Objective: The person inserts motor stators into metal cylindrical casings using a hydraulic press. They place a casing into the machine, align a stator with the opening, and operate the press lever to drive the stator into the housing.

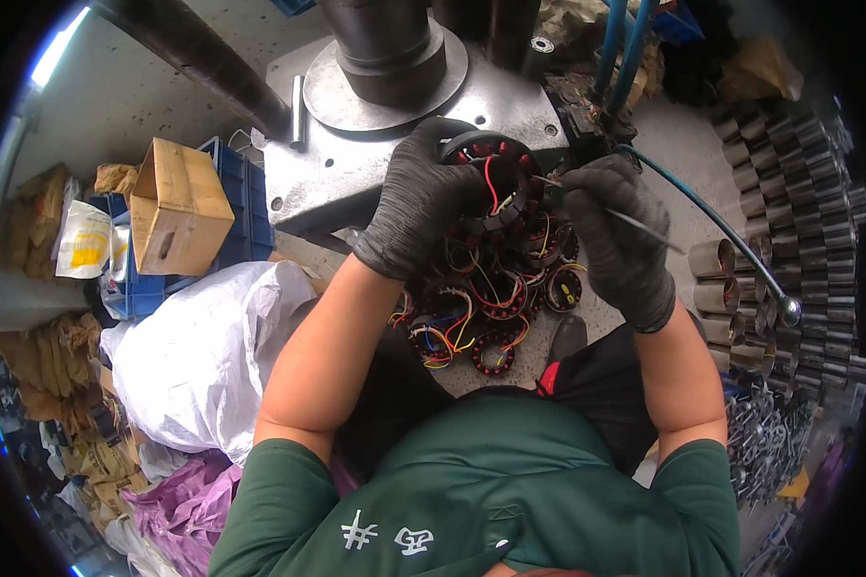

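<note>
My gloved left hand (406, 207) is closed round one side of a dark ring-shaped motor stator (518, 160), which has red parts along its inside and a red wire across its opening. In my gloved right hand (621, 245) is a thin metal rod (647, 229). One end of the rod points at the stator's right side; whether it touches cannot be made out. Below my hands lies a pile of similar stators (500, 293) with yellow, red, white and blue wires.
Ahead stands a machine's metal table (356, 178) with a round plate (394, 111) and a loose metal bar (298, 113). At left are a cardboard box (185, 207), blue crates (250, 188) and a white sack (197, 356). Metal cylinders (799, 221) are stacked at right, beside a blue hose (693, 197).
</note>
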The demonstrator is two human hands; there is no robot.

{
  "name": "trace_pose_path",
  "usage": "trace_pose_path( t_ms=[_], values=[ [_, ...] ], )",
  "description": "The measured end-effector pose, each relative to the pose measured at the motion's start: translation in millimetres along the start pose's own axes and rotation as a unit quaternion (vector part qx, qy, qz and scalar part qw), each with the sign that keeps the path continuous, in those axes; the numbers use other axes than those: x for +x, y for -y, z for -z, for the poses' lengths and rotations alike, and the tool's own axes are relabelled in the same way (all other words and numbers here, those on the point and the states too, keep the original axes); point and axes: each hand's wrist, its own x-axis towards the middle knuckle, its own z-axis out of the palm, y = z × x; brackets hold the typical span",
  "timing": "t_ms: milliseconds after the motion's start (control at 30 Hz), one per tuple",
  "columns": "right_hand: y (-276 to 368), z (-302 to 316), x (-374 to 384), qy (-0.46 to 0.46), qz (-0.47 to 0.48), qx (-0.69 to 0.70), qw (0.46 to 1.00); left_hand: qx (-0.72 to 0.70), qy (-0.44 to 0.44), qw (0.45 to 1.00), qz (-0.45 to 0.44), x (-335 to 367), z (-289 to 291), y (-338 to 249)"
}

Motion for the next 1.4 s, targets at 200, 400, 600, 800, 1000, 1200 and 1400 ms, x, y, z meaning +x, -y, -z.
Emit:
trace_pose_path(
  t_ms=[200,400,600,800,1000,1200,1400],
  values=[
    [-9,13,-1,-0.125,-0.278,0.324,0.896,-0.177,-0.016,0.983,-0.046,6,11,3],
    [-23,-8,-10,-0.035,-0.278,0.321,0.905,-0.290,0.003,0.954,-0.070,0,7,-7],
    [0,-19,-2,0.010,-0.328,0.272,0.904,-0.316,-0.020,0.944,-0.090,-13,-7,-15],
    [8,-20,1,-0.054,-0.357,0.312,0.879,-0.257,-0.005,0.961,-0.103,-17,-21,-17],
    [10,-16,9,-0.095,-0.377,0.299,0.872,-0.294,0.075,0.943,-0.136,-15,-20,-2],
    [-5,-11,7,-0.106,-0.391,0.286,0.868,-0.365,0.154,0.918,-0.037,-5,-16,-3],
    [-20,-10,9,-0.110,-0.371,0.268,0.882,-0.247,0.093,0.964,0.002,4,-7,16]
  ],
)
